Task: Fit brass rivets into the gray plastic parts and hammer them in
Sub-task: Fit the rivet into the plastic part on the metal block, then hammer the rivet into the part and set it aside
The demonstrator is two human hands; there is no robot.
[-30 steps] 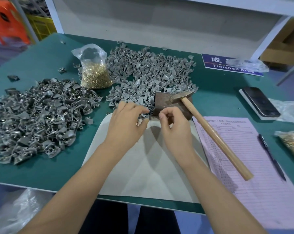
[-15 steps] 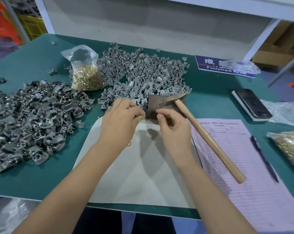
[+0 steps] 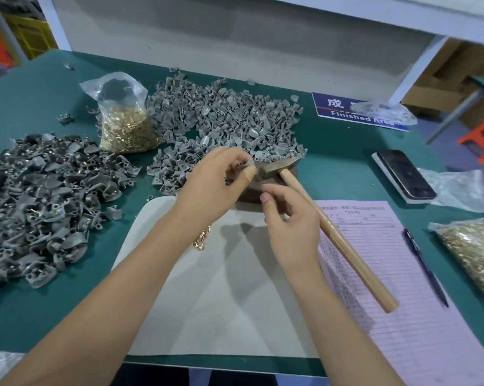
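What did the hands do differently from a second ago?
The left hand lifted off the beige mat with a gray part pinched in its fingers. The right hand pulled back a little from the dark block. The hammer and both piles stayed put.

Head view — my left hand pinches a gray plastic part above the dark block; my right hand hovers beside it, fingertips curled together. The hammer rests on block and pink form — loose brass rivets lie on the gray mat.
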